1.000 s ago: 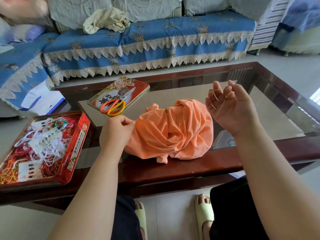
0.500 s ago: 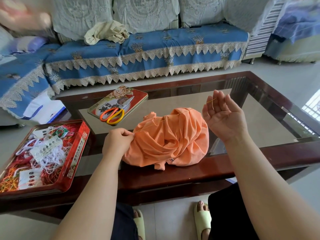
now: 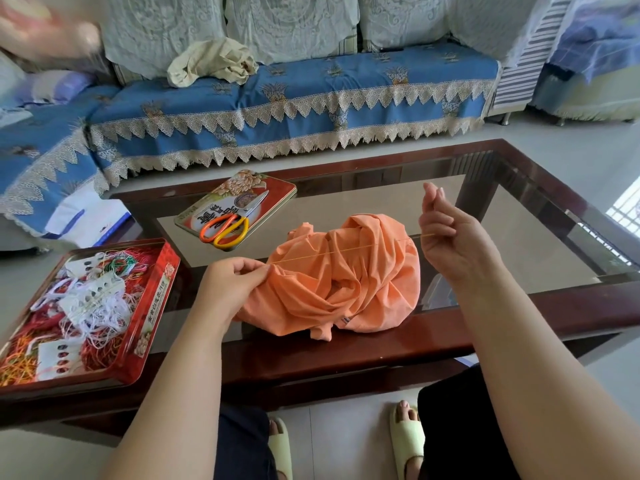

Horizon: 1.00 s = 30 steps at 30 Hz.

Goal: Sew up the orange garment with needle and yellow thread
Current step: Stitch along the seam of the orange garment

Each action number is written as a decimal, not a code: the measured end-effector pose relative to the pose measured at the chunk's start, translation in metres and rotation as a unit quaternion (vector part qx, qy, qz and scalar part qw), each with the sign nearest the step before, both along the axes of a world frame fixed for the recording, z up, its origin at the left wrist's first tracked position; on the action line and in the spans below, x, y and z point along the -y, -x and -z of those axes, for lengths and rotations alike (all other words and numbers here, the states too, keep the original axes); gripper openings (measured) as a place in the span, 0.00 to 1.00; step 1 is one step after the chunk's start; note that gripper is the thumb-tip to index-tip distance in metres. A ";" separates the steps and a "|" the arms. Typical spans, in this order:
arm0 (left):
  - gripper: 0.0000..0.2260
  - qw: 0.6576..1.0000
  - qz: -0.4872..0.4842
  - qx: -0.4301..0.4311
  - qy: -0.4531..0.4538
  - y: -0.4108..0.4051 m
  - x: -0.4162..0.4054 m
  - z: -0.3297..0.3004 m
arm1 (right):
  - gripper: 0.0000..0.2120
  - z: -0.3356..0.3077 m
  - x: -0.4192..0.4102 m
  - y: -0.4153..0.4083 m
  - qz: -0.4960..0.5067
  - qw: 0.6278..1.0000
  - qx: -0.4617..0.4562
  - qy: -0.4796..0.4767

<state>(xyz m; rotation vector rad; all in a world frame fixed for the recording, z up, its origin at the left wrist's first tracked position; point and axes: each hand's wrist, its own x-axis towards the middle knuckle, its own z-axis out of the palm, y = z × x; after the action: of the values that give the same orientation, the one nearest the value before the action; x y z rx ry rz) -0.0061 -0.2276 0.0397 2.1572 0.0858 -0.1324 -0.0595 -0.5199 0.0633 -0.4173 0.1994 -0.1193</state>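
Note:
The orange garment (image 3: 343, 282) lies bunched on the glass-topped table (image 3: 519, 258) in front of me. My left hand (image 3: 232, 282) pinches a fold at the garment's left edge. A yellow thread (image 3: 346, 251) runs taut from that pinch across the cloth to my right hand (image 3: 446, 237). My right hand is raised above the table to the right of the garment, fingers curled round the thread. The needle is too small to make out in it.
A red tin (image 3: 152, 306) full of tangled coloured threads sits at the left. Orange-and-yellow scissors (image 3: 228, 226) lie on the tin's lid (image 3: 277, 185) behind the garment. A blue-covered sofa (image 3: 311, 98) stands beyond the table. My feet in slippers are below the table edge.
My right hand has pulled away to the right and its fingers have curled in, drawing the yellow thread taut across the garment. My left hand has kept its pinch on the cloth.

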 end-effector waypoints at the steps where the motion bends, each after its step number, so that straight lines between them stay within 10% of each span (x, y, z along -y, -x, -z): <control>1: 0.03 1.000 -0.002 0.013 0.013 0.002 0.000 -0.001 | 0.09 -0.005 -0.002 0.003 -0.040 0.999 0.020 -0.006; 6: 0.02 0.994 -0.005 0.086 0.060 0.006 -0.001 -0.006 | 0.21 -0.016 -0.034 0.020 -0.361 0.915 0.166 -0.075; 10: 0.01 0.990 0.026 0.118 0.078 0.011 0.000 -0.007 | 0.10 -0.014 -0.079 0.036 -0.416 0.886 0.181 0.092; 17: 0.05 0.989 0.103 0.087 0.066 0.024 0.002 -0.012 | 0.10 -0.006 -0.130 0.050 -0.172 0.879 0.071 0.439; 30: 0.05 0.974 0.143 0.105 0.138 0.031 -0.023 -0.030 | 0.09 0.018 -0.142 0.032 0.062 0.813 0.048 0.577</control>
<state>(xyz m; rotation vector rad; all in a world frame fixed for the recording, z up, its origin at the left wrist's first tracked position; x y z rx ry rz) -0.0368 -0.2045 0.0700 1.8810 -0.3474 -0.0763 -0.0911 -0.3780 0.0450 -1.6218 0.0277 -0.3957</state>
